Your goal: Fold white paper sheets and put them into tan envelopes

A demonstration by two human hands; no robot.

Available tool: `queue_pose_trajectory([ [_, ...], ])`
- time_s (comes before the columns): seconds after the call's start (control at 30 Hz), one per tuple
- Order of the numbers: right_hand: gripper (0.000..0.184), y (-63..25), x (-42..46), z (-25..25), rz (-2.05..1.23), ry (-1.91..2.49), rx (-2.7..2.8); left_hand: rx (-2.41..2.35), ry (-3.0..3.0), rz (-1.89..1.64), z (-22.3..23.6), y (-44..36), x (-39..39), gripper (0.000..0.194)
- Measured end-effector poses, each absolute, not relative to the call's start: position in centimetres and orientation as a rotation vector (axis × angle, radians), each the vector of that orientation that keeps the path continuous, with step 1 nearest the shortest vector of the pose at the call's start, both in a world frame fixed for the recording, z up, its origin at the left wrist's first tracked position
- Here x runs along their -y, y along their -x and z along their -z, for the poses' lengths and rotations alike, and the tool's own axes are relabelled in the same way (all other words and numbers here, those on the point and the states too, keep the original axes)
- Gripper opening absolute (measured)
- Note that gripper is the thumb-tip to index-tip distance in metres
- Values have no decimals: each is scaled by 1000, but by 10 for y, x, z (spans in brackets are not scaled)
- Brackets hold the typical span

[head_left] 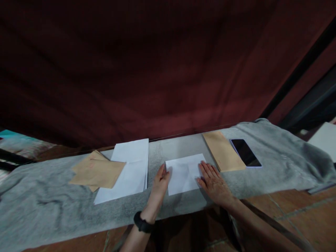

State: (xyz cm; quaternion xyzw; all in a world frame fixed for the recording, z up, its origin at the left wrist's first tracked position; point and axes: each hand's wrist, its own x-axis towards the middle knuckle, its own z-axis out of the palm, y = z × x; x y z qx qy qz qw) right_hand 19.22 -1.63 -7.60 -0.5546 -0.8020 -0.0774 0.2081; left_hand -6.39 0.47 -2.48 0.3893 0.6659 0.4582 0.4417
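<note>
A white sheet of paper (183,175), perhaps folded, lies in front of me on the grey cloth. At its left edge my left hand (161,178), with a black band on the wrist, is closed, thumb and fingers pinching the paper's side. My right hand (214,183) lies flat on the right edge, fingers stretched out and close together. To the left is a stack of larger white paper (131,175), with several brown envelopes (102,173) partly over it. Beyond my right hand rests a pile of brown envelopes (224,150).
A phone (246,153) with a dark screen and pale purple case lies beside the right-hand envelopes. Grey cloth (52,210) covers the narrow table. A dark red curtain (168,70) hangs behind it, and a tiled floor (301,210) shows below.
</note>
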Motion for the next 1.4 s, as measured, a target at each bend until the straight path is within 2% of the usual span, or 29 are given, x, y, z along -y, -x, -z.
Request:
queue_pose_trajectory([
  [0.1, 62, -192, 16, 77, 185, 1560, 2231, -1526, -651, -1185, 15, 67, -6, 48],
  [0.2, 62, -193, 15, 78, 153, 1566, 2227, -1462, -585, -1203, 12, 64, -6, 50],
  [0.33, 65, -192, 15, 71, 96, 1516, 2240, -1366, -591, -1147, 10, 58, -6, 36],
  [0.4, 71, -189, 17, 62, 16, 1426, 2307, -1325, -577, -1143, 6, 55, -7, 31],
  [0.5, 84, -178, 21, 46, -132, 1274, 2413, -1252, -558, -1170, -4, 48, -8, 33],
  [0.53, 82, -174, 22, 41, -172, 1248, 2415, -1224, -556, -1178, -7, 46, -8, 35],
  [0.63, 60, -167, 20, 27, -316, 1240, 2292, -1111, -554, -1205, -17, 40, -8, 37],
  [0.73, 48, -168, 11, 13, -620, 1229, 1977, -917, -520, -1205, -21, 37, -9, 42],
  [0.8, 48, -170, 4, 5, -846, 1216, 1629, -913, -495, -1216, -19, 35, -8, 43],
  [0.9, 59, -168, -4, -5, -1030, 1143, 1177, -1007, -521, -1219, -13, 29, -4, 50],
  [1.03, 64, -160, -7, -1, -1168, 1069, 1138, -925, -597, -1187, -7, 21, 1, 59],
  [1.2, 46, -170, -4, 23, -1302, 1159, 1009, -1132, -627, -1231, -2, 40, -5, 63],
  [1.4, 33, -205, -11, 46, -1169, 1394, 1189, -1336, -827, -1180, 13, 73, -22, 99],
])
